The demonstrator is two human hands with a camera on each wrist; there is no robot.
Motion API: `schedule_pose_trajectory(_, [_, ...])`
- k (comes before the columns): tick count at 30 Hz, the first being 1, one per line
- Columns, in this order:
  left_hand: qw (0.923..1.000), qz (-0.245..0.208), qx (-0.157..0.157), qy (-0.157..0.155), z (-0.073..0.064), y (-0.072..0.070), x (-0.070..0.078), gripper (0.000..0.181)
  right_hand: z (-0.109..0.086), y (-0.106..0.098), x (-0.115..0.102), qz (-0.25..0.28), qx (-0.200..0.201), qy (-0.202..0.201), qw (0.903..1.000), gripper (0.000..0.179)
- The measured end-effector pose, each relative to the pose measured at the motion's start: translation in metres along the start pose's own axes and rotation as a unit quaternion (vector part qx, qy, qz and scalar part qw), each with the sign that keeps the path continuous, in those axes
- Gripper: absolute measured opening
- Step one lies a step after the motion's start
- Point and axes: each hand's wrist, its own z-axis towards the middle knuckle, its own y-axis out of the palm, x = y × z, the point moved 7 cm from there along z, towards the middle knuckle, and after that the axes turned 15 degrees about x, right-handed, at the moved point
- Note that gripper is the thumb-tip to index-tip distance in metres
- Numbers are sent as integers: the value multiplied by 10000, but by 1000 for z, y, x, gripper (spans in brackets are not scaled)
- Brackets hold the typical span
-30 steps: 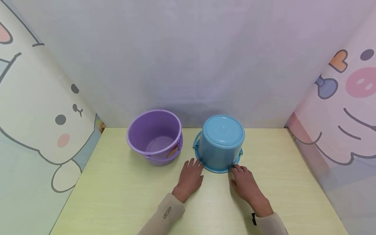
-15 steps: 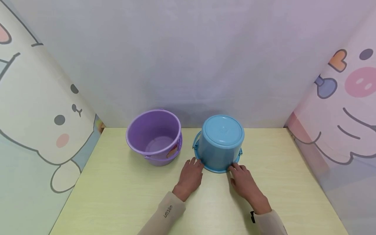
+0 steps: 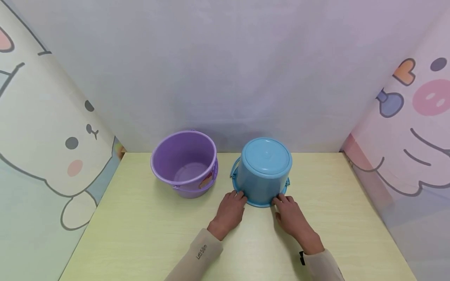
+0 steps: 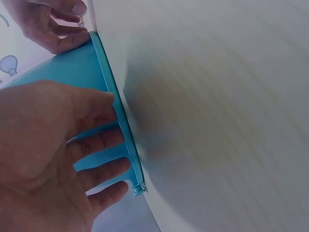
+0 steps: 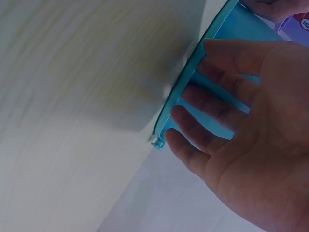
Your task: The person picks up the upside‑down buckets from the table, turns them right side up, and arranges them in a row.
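Observation:
A blue bucket (image 3: 265,168) stands upside down on the table, its base facing up and its rim at the tabletop. My left hand (image 3: 229,212) is at the near left of that rim, and in the left wrist view its thumb and fingertips (image 4: 118,166) lie along the rim. At the near right is my right hand (image 3: 291,216); in the right wrist view its slightly bent fingers (image 5: 212,104) and thumb reach the rim. A purple bucket (image 3: 184,156) stands upright to the left, nobody touching it, with its handle hanging down at the right side.
The pale wooden table (image 3: 140,234) runs back to a plain light wall (image 3: 225,70). Side panels carry cartoon animals, a white one (image 3: 45,128) on the left and a pink-nosed one (image 3: 415,128) on the right.
My left hand has shifted slightly right along the blue bucket's rim, its fingers a little more bent. The right hand moved only marginally. Both buckets look unmoved.

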Motion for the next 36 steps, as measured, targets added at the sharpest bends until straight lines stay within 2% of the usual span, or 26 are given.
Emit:
schedule_pose_trajectory(4, [10000, -42, 51, 4, -1, -1, 0, 22, 1, -1, -1, 27, 22, -40, 10000, 29])
schedule_pose_trajectory(19, [9999, -69, -102, -5, -4, -5, 2, 24, -3, -9, -8, 35, -102, -49, 9999, 27])
schedule_pose_trajectory(28, [9999, -104, -55, 21, -5, -6, 3, 22, -4, -15, -11, 29, -54, -82, 9999, 26])
schedule_pose_trajectory(36, [9999, -81, 77, 92, -6, -11, 5, 21, -3, -18, -11, 62, -196, -11, 9998, 26])
